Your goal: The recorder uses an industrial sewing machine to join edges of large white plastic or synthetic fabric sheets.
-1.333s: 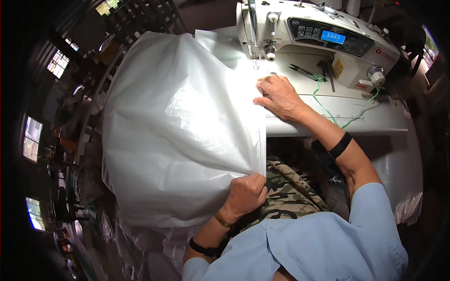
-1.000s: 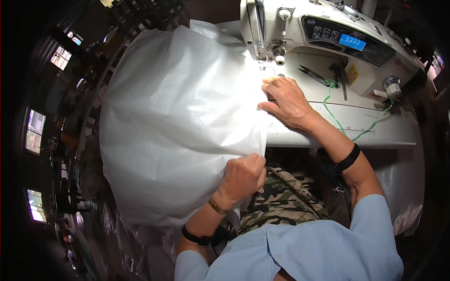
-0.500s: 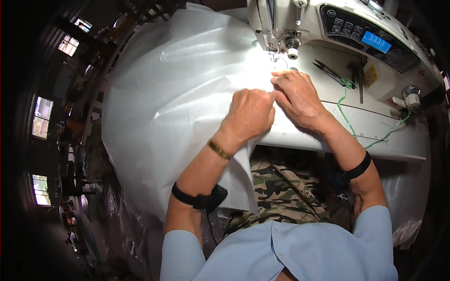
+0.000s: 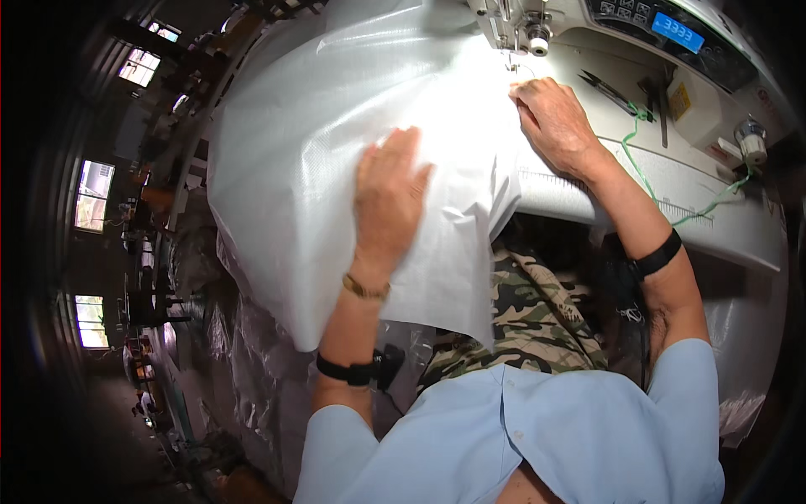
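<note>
A large sheet of white woven plastic (image 4: 285,185) covers the left of the sewing machine table and hangs over its front edge. My left hand (image 4: 388,197) lies flat on the sheet, fingers stretched out and slightly blurred by motion. Close in front of the presser foot (image 4: 510,65), my right hand (image 4: 552,124) has its fingers bent and pinched at the sheet's right edge. Glare from the lamp washes out the sheet there, and the fingertips are partly hidden.
The sewing machine (image 4: 571,15) stands at the far right with a lit display (image 4: 677,32). Dark thread snips (image 4: 606,91) lie on its bed, tied to a green cord (image 4: 630,160). A printed ruler scale (image 4: 550,180) runs along the table's front. Crumpled clear plastic (image 4: 260,386) lies lower left.
My left hand has let go of the sheet's edge beside the right hand, moved left and opened flat on the sheet. My right hand stays near the needle. The whole view has shifted slightly.
</note>
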